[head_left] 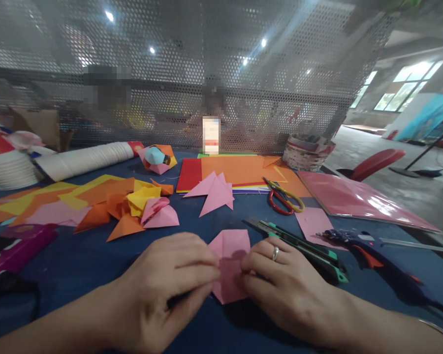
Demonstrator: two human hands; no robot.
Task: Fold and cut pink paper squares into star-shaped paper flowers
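A creased pink paper (231, 268) lies between my hands over the blue table (107, 268). My left hand (170, 287) holds its left edge, with fingers pressed together. At the right edge, my right hand (280, 280), with a ring on one finger, grips the paper with curled fingers; those fingertips are partly hidden. Just beyond the right hand lies a green and black cutter (306, 248). Folded pink pieces (216, 191) rest farther back, and orange, yellow and pink folded pieces (133, 204) sit at the left.
Red-handled scissors (280, 201) and a glue gun (384, 260) lie at the right. Stacked colored paper (236, 169) and a basket (308, 152) are behind. Paper cups (84, 160) and a purple object (25, 248) are at the left. A perforated metal screen (162, 98) stands behind the table.
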